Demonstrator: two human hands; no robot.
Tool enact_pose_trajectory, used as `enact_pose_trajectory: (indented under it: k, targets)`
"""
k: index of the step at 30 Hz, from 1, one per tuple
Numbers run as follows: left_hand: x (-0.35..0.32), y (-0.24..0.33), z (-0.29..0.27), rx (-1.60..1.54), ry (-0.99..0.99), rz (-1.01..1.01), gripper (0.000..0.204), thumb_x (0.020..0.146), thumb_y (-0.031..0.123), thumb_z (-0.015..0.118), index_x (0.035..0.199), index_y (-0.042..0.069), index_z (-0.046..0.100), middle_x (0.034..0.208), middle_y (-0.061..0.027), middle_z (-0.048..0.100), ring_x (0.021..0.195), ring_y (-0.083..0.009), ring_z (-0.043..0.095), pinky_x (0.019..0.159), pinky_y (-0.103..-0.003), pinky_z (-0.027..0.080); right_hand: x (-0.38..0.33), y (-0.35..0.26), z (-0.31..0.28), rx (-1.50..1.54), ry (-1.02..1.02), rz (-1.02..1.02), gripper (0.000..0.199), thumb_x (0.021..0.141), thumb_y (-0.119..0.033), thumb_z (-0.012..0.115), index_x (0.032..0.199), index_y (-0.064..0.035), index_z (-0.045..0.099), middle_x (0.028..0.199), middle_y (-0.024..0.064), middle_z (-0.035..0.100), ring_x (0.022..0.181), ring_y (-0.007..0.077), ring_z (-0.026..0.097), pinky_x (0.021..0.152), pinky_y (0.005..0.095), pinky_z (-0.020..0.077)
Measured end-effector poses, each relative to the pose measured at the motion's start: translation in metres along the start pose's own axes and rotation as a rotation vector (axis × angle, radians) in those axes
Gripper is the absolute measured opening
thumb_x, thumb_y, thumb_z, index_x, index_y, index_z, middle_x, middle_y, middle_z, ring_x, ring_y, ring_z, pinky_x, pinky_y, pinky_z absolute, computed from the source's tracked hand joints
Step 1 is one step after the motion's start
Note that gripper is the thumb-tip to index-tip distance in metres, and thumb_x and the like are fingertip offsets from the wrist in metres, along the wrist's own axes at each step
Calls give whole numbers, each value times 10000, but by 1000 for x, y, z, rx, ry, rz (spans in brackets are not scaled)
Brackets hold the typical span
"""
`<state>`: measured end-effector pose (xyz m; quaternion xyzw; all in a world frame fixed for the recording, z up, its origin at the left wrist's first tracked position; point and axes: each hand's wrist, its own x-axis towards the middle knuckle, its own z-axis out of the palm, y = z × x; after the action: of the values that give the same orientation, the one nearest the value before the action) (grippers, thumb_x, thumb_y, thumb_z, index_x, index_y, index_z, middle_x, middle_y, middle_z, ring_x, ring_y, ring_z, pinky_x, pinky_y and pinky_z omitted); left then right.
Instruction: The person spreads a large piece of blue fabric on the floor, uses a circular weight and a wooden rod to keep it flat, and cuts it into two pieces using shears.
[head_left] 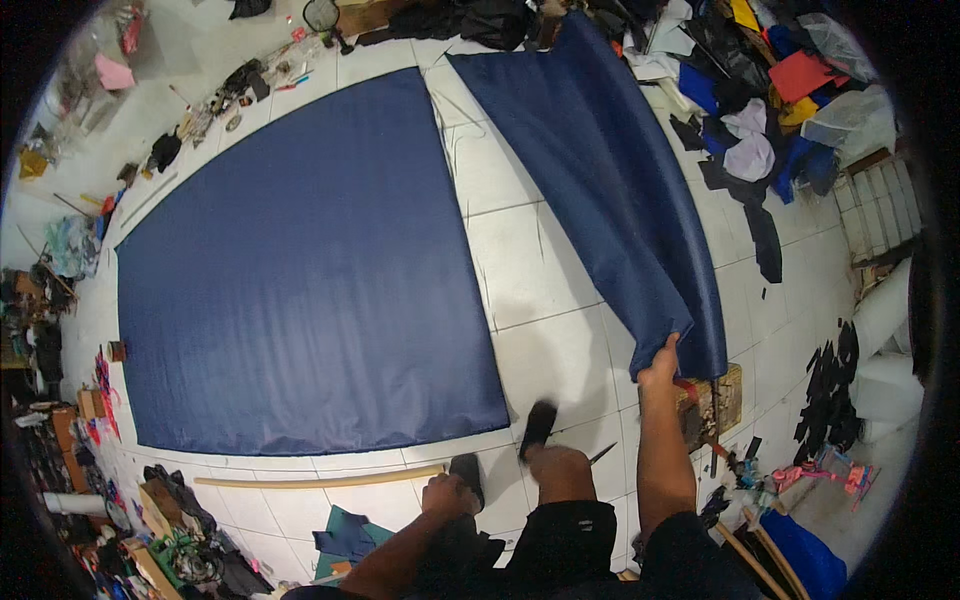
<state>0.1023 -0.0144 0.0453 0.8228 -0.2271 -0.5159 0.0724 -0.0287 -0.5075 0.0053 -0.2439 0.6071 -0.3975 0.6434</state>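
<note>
My right hand (pixel 659 364) is closed on the near corner of a dark blue fabric sheet (pixel 590 190), its thumb pointing away from me. That sheet's right side curves over into a roll, running from the far edge of the floor to a wooden block (pixel 735 400) near my right hand. On the left, a large piece of dark blue fabric (pixel 310 270) lies flat, its right edge cut at a slant. My left hand (pixel 450 494) is low beside my shoe, close to the right end of a long wooden stick (pixel 320 480). Its fingers are curled, and what they hold, if anything, is hidden.
Fabric scraps (pixel 750 130) are heaped at the far right, with black scraps (pixel 830 385) lower down. A pink toy scooter (pixel 830 475) lies at the right. Green fabric (pixel 350 540) is near my left forearm. Tools and clutter line the left side.
</note>
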Motion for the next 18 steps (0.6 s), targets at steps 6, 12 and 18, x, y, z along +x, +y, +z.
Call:
enact_pose_trajectory:
  k: [6, 12, 18]
  targets:
    - [79, 184, -119, -359, 177, 174, 604, 912, 499, 601, 1262, 7, 585, 1226, -263, 600, 1144, -428, 558, 1024, -448, 435, -124, -49, 11, -689, -193, -477, 493, 1039, -254, 467, 1354, 123, 426, 1303, 309, 525, 1185, 384, 528, 1032, 445, 390]
    - [77, 424, -271, -389, -19, 306, 1056, 897, 579, 595, 1523, -79, 55, 1162, -339, 613, 1150, -424, 588, 1023, -425, 444, -207, -154, 58, -1358, -1007, -445, 462, 962, -274, 593, 1362, -52, 528, 1310, 245, 555, 1230, 405, 528, 1070, 468, 394]
    - [56, 421, -278, -57, 46, 331, 979, 855, 277, 615, 1501, -121, -2, 920, -315, 675, 856, -451, 678, 803, -503, 542, -119, -215, 137, -1003, -1178, 294, 581, 924, -382, 663, 1392, -70, 519, 1409, 169, 494, 1278, 320, 494, 1023, 447, 447]
